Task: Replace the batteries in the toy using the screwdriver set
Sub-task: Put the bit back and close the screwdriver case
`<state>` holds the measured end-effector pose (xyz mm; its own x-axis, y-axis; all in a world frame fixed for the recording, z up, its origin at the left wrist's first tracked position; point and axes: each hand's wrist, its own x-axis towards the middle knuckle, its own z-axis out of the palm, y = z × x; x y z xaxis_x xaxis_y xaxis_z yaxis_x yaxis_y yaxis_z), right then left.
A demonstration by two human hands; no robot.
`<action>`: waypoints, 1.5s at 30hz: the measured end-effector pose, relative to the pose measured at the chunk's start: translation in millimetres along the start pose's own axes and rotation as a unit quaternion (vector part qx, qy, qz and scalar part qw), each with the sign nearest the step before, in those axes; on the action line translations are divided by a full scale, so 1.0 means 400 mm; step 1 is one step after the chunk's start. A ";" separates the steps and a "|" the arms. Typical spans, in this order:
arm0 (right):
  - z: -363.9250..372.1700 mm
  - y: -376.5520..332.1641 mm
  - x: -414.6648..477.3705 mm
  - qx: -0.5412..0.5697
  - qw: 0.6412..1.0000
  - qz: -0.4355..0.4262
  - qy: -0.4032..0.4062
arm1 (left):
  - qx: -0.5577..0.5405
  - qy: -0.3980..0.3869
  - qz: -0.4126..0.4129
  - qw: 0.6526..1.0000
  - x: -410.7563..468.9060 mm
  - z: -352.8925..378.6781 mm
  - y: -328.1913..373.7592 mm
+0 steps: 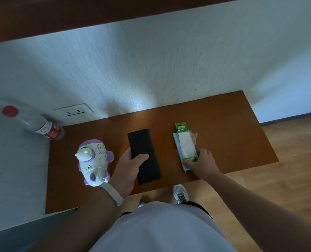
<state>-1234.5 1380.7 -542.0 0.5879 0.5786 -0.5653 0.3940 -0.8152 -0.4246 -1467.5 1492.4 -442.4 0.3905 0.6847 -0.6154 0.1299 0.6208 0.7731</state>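
A white and purple toy (93, 161) stands on the left part of the brown table (223, 128). A flat black case (143, 155), likely the screwdriver set, lies in the table's middle. My left hand (128, 170) grips its near left edge, thumb across the top. To the right lies a battery pack (184, 142) with a green header card, on a pale blue sheet. My right hand (202, 163) holds the pack's near end, fingers curled over it.
A clear bottle (40, 125) with a red cap and red label stands at the table's back left corner by a wall socket (74, 112). A white wall runs behind the table. Wooden floor lies to the right, and my shoe (180, 193) shows below the table's front edge.
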 end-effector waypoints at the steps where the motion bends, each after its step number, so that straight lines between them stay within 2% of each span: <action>1: 0.004 -0.005 -0.001 -0.011 1.000 0.002 0.000 | 0.003 -0.001 0.001 1.000 -0.002 -0.002 -0.001; 9: 0.034 -0.040 0.003 -0.073 0.996 0.045 0.021 | 0.003 0.014 -0.005 1.000 -0.020 -0.011 -0.007; 18: 0.042 -0.035 -0.006 -0.120 0.990 0.026 0.064 | 0.001 0.034 -0.011 0.999 -0.028 -0.026 -0.010; 28: -0.003 -0.001 0.015 0.066 0.996 0.052 -0.020 | -0.006 0.027 -0.011 1.000 -0.031 -0.013 -0.001; 39: -0.015 0.044 0.016 0.247 0.963 0.041 -0.103 | -0.008 0.030 -0.011 0.999 -0.023 0.026 -0.015; 45: -0.029 0.052 0.017 0.278 0.951 -0.002 -0.136 | -0.014 0.058 -0.011 0.998 -0.025 0.059 -0.019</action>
<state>-1213.9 1367.3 -546.5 0.3534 0.6291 -0.6924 -0.0820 -0.7165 -0.6928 -1451.1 1471.7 -438.5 0.2791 0.7089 -0.6477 0.1119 0.6459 0.7552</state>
